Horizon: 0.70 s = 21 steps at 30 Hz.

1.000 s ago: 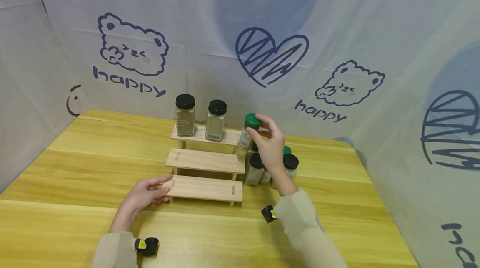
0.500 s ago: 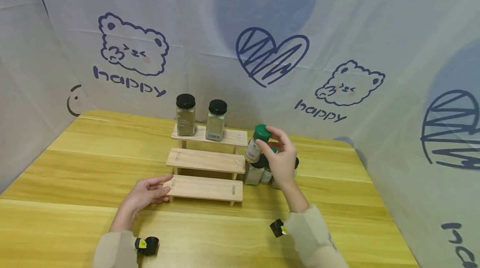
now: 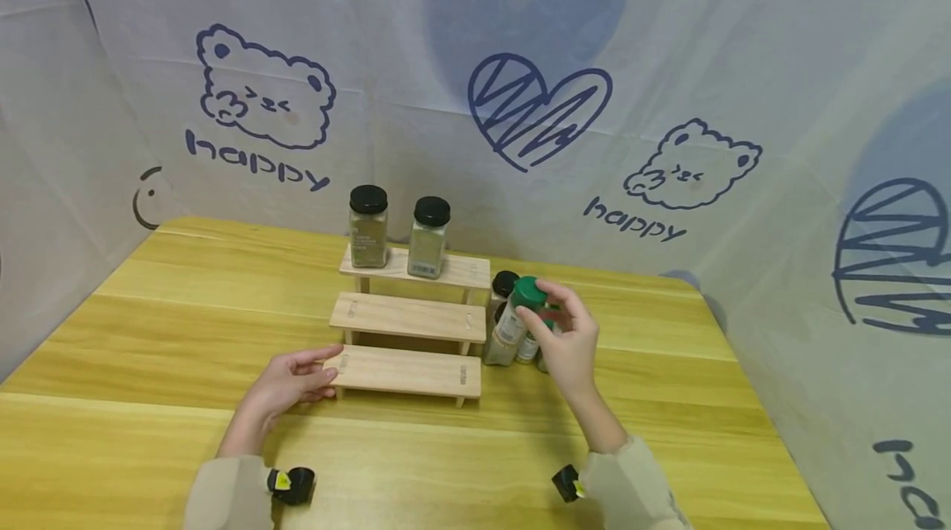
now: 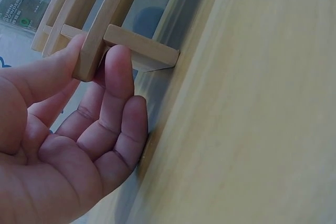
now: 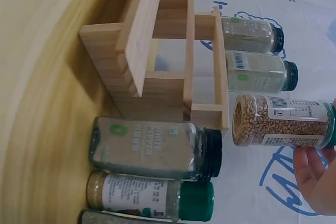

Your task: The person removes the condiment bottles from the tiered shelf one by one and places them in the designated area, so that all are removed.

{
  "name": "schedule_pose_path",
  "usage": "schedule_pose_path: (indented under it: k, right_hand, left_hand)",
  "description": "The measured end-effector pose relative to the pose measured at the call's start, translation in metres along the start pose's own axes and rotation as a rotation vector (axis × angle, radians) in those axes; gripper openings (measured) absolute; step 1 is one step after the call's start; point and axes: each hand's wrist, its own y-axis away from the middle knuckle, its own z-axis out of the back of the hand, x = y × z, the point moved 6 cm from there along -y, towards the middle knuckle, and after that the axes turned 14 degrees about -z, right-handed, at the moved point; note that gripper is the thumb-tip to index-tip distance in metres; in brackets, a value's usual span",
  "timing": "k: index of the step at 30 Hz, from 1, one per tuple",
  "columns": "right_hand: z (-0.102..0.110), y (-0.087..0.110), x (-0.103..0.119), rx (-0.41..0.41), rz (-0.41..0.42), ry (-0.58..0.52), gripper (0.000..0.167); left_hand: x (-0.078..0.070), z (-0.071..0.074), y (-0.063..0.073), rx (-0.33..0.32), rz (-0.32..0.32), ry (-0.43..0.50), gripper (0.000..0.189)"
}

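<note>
My right hand (image 3: 570,344) pinches the green cap of a round spice jar (image 5: 283,121) filled with small tan seeds. The jar is tilted and held up over the group of jars right of a three-step wooden rack (image 3: 404,373). At the left end of the lowest step, my left hand (image 3: 286,385) grips the board, thumb on top and fingers beneath, as the left wrist view shows. Two square spice jars with black lids, one at the left (image 3: 368,237) and one near the middle (image 3: 428,245), stand on the top step.
Close to the rack's right side, a white pepper jar (image 5: 147,148) stands beside a smaller green-capped jar (image 5: 142,198). Another black-lidded jar (image 3: 505,284) is behind them. A printed cloth (image 3: 416,125) hangs behind the wooden table (image 3: 149,332).
My right hand has carried the green-capped spice jar from the right end of the top step down and to the right, over the grouped jars. My left hand has stayed in place.
</note>
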Motion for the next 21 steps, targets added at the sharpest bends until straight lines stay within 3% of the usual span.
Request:
schedule_pose_path:
  k: [11,21]
  right_hand:
    - [0.001,0.018,0.006,0.03,-0.074,0.027,0.033]
    - [0.01,0.031,-0.041,0.043,-0.22,-0.011,0.032]
  left_hand:
    - [0.0,0.001,0.001,-0.008,0.007,-0.011,0.047]
    - [0.0,0.001,0.001,-0.013,0.013,-0.015,0.047]
